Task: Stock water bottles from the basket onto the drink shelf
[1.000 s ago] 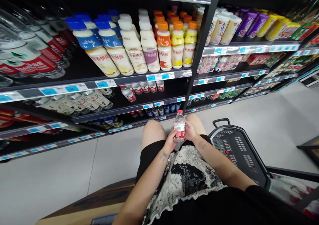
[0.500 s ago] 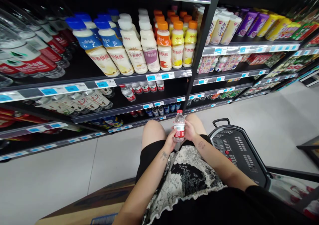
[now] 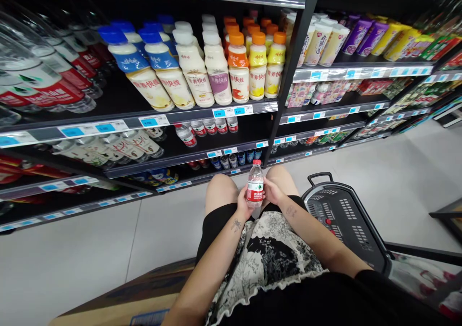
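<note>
A small clear water bottle (image 3: 255,185) with a red cap and a red-and-white label is held upright above my lap, between my knees. My left hand (image 3: 244,203) wraps around its left side, low down. From the right, my right hand (image 3: 273,191) has its fingers closed at the bottle's side and partly behind it, where the fingertips are hidden. The green-and-white part of the label and its white lettering face me.
Shelves ahead hold milk-drink bottles (image 3: 191,73), large water bottles (image 3: 39,75) and, lower down, small red-labelled bottles (image 3: 186,134). A black shopping basket (image 3: 348,220) with a handle stands on the floor at my right. A cardboard box (image 3: 115,309) lies at lower left.
The bottle has turned in my hands, from its barcode side to the label's front. It has also shifted slightly left, with my left hand.
</note>
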A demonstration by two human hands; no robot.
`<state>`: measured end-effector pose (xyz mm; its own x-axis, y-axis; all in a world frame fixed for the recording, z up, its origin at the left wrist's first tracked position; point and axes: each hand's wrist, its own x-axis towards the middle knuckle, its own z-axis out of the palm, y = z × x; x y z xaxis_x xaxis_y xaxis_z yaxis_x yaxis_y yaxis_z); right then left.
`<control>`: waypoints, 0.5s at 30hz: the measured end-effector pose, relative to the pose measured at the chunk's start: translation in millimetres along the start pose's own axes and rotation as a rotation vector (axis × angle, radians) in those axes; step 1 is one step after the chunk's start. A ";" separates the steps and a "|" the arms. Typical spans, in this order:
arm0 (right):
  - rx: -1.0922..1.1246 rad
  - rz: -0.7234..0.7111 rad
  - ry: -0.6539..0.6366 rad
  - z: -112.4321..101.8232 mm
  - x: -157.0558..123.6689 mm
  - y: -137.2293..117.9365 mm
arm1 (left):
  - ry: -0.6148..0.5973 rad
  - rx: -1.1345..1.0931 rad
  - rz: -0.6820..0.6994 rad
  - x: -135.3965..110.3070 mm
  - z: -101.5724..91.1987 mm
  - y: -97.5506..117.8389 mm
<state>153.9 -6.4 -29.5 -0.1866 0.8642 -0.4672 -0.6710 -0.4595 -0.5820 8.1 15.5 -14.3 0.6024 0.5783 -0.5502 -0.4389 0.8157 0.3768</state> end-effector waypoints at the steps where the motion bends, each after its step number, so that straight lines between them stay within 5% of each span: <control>1: -0.008 -0.007 -0.018 -0.3 -1.0 0.5 | -0.003 -0.005 -0.013 -0.6 0.1 0.8; 9: -0.070 -0.110 -0.066 4.2 -11.7 -1.9 | -0.038 -0.078 -0.112 -3.9 0.6 4.5; 15: -0.149 0.015 -0.058 5.6 -16.2 -5.6 | -0.068 -0.038 -0.202 -3.8 -1.3 1.3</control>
<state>156.7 -16.7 -14.9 -0.2398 0.8656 -0.4395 -0.5548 -0.4937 -0.6696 4.3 14.4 -12.7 0.7236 0.4040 -0.5597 -0.3287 0.9146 0.2353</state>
